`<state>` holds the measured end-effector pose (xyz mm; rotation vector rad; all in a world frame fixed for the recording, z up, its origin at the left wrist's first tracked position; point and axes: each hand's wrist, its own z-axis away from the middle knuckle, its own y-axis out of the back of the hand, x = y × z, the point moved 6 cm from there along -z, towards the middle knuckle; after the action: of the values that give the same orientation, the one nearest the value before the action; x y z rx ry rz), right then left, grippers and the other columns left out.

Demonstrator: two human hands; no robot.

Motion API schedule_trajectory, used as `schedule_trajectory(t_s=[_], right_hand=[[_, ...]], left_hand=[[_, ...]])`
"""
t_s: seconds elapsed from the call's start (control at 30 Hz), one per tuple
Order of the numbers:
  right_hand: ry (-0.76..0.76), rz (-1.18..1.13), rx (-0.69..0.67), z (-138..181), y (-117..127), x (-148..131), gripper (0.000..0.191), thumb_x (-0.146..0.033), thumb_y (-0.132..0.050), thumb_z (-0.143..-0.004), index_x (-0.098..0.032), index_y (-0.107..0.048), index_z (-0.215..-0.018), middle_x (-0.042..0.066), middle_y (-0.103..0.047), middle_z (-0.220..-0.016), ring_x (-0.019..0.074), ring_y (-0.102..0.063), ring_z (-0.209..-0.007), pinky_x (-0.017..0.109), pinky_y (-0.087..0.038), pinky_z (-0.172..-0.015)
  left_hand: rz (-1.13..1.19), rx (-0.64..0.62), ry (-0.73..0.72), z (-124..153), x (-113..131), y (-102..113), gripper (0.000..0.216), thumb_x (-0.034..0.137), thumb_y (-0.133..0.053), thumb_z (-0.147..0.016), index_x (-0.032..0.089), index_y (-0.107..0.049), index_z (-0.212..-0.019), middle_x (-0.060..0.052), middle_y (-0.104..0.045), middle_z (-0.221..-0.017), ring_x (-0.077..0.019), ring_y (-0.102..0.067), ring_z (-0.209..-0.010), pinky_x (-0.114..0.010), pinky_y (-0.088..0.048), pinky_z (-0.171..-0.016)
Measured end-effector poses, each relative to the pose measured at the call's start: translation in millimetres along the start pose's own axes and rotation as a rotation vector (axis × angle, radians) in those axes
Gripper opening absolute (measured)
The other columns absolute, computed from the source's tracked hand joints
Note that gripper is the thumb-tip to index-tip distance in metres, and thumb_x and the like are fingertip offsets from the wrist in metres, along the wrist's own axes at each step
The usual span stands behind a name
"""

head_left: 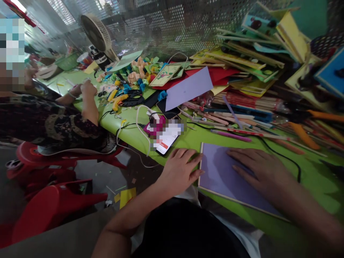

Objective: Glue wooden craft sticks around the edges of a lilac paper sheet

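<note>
A purple sheet edged with pale thin strips lies on the green table right in front of me. My left hand rests at its left edge, fingers apart, the tips touching the strip there. Flat across the upper part of the sheet lies my right hand, with its fingers stretched out. Just beyond my left hand is a phone with a lit screen. Farther back, a loose piece of purple paper lies over a dark phone-like object.
Pens and sticks lie behind the sheet, below a pile of framed coloured cards. A black cable runs past the sheet's right side. At the left sits another person near a fan and red stools.
</note>
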<state>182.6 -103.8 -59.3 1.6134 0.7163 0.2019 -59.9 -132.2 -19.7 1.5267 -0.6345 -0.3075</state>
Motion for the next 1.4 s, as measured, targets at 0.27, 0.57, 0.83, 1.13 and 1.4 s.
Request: schedule_trajectory(t_s=[0.27, 0.57, 0.83, 1.13, 1.4], right_hand=[[-0.029, -0.008, -0.005, 1.4, -1.0, 1.7, 0.048, -0.05, -0.044, -0.104, -0.031, -0.067, -0.141, 0.007, -0.072, -0.142, 0.0331, -0.067, -0.125, 0.057, -0.05, -0.106], [-0.016, 0.007, -0.021, -1.1, 5.1, -3.9, 0.047, -0.047, -0.046, -0.104, -0.028, -0.068, -0.141, 0.009, -0.072, -0.141, 0.0337, -0.067, -0.124, 0.056, -0.052, -0.103], [-0.009, -0.015, -0.035, 0.2, 4.0, -1.3, 0.052, -0.049, -0.042, -0.105, -0.023, -0.065, -0.144, 0.012, -0.071, -0.143, 0.0348, -0.065, -0.126, 0.059, -0.049, -0.108], [0.0, 0.026, -0.019, -1.6, 4.4, -2.5, 0.054, -0.051, -0.04, -0.106, -0.022, -0.066, -0.142, 0.012, -0.072, -0.141, 0.036, -0.066, -0.123, 0.058, -0.051, -0.104], [-0.015, 0.004, -0.025, -1.3, 3.5, -2.1, 0.05, -0.049, -0.042, -0.104, -0.025, -0.068, -0.141, 0.012, -0.072, -0.141, 0.0354, -0.066, -0.125, 0.059, -0.051, -0.105]], left_hand=[[-0.072, 0.017, 0.026, -34.2, -13.6, -0.9, 0.047, 0.047, -0.042, -0.111, 0.021, -0.056, -0.148, -0.008, -0.064, -0.136, -0.0274, -0.054, -0.122, -0.047, -0.047, -0.105], [-0.034, 0.018, 0.0, -13.3, -4.4, 1.5, 0.045, 0.046, -0.046, -0.11, 0.021, -0.058, -0.145, -0.007, -0.064, -0.139, -0.0271, -0.054, -0.124, -0.047, -0.046, -0.107], [0.017, 0.005, -0.051, 30.1, 13.5, 4.9, 0.047, 0.049, -0.044, -0.111, 0.02, -0.058, -0.144, -0.008, -0.065, -0.139, -0.0266, -0.055, -0.123, -0.046, -0.045, -0.108], [0.081, -0.018, -0.051, 51.5, 24.2, 9.4, 0.045, 0.049, -0.045, -0.11, 0.021, -0.06, -0.142, -0.007, -0.064, -0.143, -0.0262, -0.054, -0.124, -0.046, -0.045, -0.11], [-0.005, 0.019, -0.041, 14.8, 10.7, 2.6, 0.049, 0.05, -0.047, -0.109, 0.018, -0.059, -0.143, -0.009, -0.064, -0.141, -0.028, -0.053, -0.127, -0.049, -0.046, -0.11]])
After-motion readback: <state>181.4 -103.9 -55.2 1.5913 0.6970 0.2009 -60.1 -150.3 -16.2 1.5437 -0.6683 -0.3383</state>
